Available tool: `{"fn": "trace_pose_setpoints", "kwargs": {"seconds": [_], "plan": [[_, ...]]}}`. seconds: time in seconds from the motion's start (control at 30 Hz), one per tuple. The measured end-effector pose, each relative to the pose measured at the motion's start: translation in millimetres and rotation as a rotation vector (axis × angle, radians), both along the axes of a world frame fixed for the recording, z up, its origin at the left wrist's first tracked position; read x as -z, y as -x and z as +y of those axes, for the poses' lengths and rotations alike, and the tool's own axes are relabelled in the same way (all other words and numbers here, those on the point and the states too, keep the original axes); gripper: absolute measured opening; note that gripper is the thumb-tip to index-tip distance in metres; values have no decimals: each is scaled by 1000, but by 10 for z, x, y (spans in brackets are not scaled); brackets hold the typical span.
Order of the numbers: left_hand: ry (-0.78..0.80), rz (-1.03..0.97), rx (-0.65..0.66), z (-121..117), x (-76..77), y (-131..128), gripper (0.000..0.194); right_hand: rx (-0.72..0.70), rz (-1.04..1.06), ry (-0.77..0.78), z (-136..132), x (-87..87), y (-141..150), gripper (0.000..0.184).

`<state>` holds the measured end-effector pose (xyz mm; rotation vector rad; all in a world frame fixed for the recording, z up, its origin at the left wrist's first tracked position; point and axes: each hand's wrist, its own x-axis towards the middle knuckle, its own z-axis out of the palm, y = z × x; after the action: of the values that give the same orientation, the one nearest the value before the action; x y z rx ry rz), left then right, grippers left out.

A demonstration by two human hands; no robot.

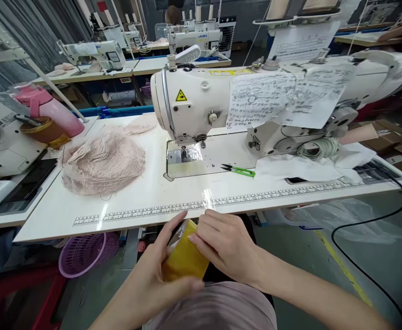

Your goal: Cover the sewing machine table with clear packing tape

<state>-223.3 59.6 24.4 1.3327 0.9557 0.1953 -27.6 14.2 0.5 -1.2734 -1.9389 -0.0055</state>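
Between my hands, just below the table's front edge, is a roll of yellow tape with a shiny surface. My left hand wraps round it from the left, thumb at the near side. Curled fingers of my right hand press together at the roll's upper right edge; whether they pinch the tape's end is hidden. On the table beyond stands a white sewing machine. Green thread snips lie beside its needle plate. A heap of pale pink lace fabric rests to the left.
A printed ruler runs along the table's front. White cloth and a coil of pale green cord lie at the right. A pink bottle stands at the left. A purple basket is below, and a black cable hangs at the right.
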Motion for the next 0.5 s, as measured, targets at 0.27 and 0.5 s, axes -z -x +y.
{"fn": "trace_pose_setpoints", "kwargs": {"seconds": [0.27,0.5], "plan": [[-426,-81,-80,-161,194,417,73,-75,178,131,-49,-45,-162,35],[-355,160,-103,22,-89,142,77,158,59,25,39,213,-160,31]]}}
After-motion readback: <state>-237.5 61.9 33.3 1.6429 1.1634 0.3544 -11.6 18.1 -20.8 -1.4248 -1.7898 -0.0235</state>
